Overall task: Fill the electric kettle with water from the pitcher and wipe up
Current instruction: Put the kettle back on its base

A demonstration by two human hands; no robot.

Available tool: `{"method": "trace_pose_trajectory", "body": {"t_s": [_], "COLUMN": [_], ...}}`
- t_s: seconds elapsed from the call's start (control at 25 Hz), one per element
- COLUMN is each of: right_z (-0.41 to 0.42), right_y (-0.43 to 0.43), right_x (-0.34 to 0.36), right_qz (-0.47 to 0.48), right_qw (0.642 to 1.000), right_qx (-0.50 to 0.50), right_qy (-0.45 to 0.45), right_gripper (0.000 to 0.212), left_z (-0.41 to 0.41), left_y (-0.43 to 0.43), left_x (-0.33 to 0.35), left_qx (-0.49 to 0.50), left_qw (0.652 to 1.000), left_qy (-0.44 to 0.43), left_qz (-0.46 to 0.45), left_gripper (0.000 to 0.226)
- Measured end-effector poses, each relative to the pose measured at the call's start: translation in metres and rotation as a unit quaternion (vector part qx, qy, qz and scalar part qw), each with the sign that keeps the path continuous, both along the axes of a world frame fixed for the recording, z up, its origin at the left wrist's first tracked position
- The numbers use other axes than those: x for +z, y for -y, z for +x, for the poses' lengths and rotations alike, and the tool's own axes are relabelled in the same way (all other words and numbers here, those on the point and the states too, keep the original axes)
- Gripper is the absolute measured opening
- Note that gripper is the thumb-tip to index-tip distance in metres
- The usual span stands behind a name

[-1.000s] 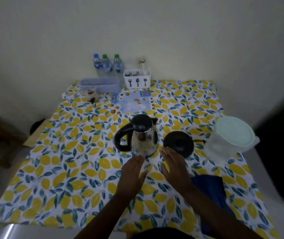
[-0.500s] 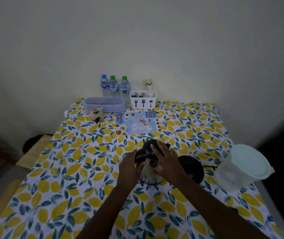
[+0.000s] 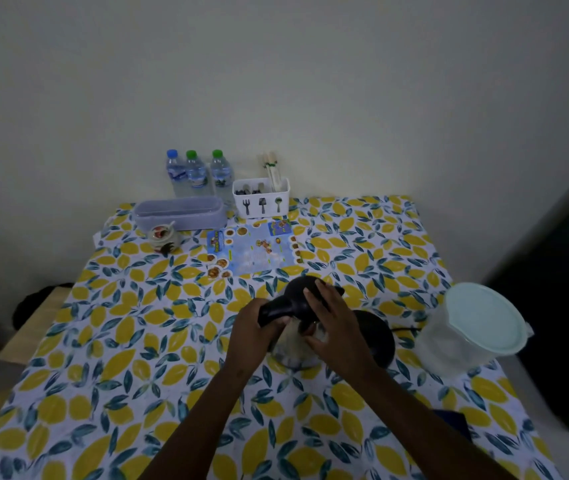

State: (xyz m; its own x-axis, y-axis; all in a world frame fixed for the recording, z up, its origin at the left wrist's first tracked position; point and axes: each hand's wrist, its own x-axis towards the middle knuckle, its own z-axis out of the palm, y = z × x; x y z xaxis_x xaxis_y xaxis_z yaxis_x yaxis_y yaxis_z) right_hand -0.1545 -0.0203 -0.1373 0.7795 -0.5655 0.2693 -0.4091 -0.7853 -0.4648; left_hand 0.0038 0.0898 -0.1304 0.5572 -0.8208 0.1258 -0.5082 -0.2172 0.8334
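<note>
Cutlery (image 3: 254,189) in white caddy (image 3: 262,204)

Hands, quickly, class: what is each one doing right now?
Left hand: closed around the kettle handle.
Right hand: fingers spread on the kettle lid, not gripping.

Table (image 3: 110,393) covered by lemon-print cloth. Centre of frame: kettle (image 3: 297,306) beside its black base (image 3: 376,336). Right: lidded pitcher (image 3: 473,330). Upper area: three bottles (image 3: 198,174), cutlery holder (image 3: 262,200), grey tray (image 3: 181,214), small jar (image 3: 163,237), leaflet (image 3: 253,249). Lower right: blue cloth (image 3: 452,422).
</note>
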Motion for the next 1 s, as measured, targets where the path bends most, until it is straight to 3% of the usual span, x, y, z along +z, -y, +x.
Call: {"method": "trace_pose_trajectory", "body": {"t_s": [0.52, 0.84, 1.0], "right_z": [-0.084, -0.09, -0.088], "right_y": [0.052, 0.039, 0.041], "right_x": [0.007, -0.006, -0.002], "right_qz": [-0.05, -0.027, -0.049], "right_qw": [0.986, 0.985, 0.982], "right_qx": [-0.155, -0.172, -0.179], "right_qy": [0.021, 0.012, -0.019], "right_gripper": [0.087, 0.091, 0.078], "left_z": [-0.061, -0.064, -0.068], "left_y": [0.1, 0.099, 0.092], "left_x": [0.014, -0.002, -0.004], "left_qx": [-0.152, -0.158, -0.147], "left_qw": [0.985, 0.984, 0.988], "left_qy": [-0.059, -0.045, 0.009], "left_qz": [0.056, 0.075, 0.036], "left_gripper": [0.024, 0.024, 0.038]}}
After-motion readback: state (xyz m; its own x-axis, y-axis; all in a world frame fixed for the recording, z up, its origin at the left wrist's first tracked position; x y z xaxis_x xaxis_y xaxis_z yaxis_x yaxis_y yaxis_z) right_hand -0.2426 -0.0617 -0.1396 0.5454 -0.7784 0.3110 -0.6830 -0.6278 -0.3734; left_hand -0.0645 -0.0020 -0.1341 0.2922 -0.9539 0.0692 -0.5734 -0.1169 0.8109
